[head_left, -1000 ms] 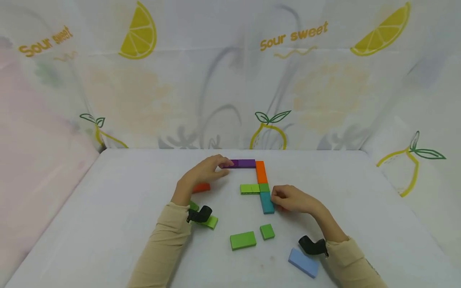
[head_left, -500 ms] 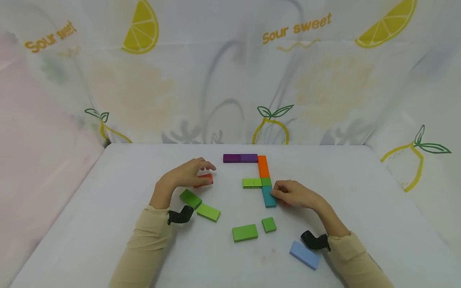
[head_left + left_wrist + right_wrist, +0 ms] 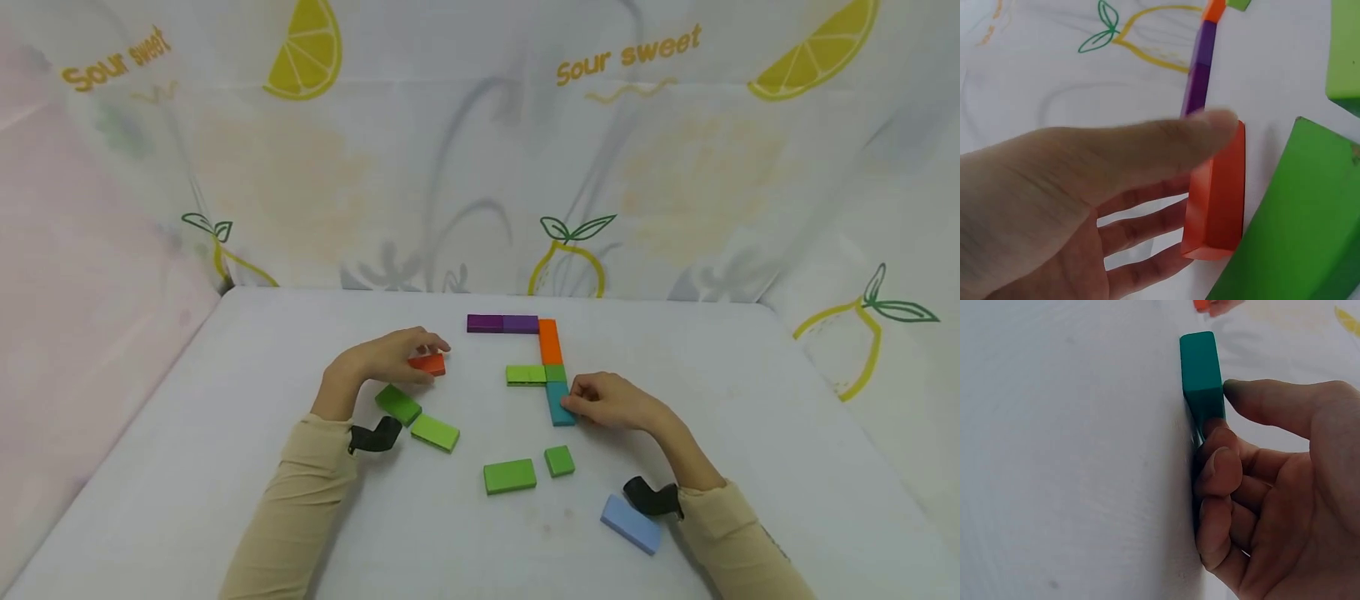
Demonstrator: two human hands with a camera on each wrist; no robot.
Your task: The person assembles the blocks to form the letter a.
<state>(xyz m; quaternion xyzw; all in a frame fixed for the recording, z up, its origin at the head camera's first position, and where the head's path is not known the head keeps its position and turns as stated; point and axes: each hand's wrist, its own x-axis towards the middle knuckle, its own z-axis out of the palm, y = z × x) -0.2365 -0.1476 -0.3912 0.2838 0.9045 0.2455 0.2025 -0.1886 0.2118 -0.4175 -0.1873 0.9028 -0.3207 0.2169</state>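
Observation:
My left hand straddles a red-orange block, thumb on the near side and fingers on the far side. The left wrist view shows the thumb across one end of this block, with the fingertips hidden behind it. My right hand pinches the near end of a teal block, thumb against one face and curled fingers low by the table. That teal block continues a line with a small green block and an orange block. A light-green block juts left from this line.
Two purple blocks run left from the orange block's far end. Green and light-green blocks lie near my left wrist. A green block, a small green cube and a pale-blue block lie in front.
My left hand has left the purple blocks, moving left and nearer to the red-orange block. My right hand stays at the teal block. The head view has tilted slightly.

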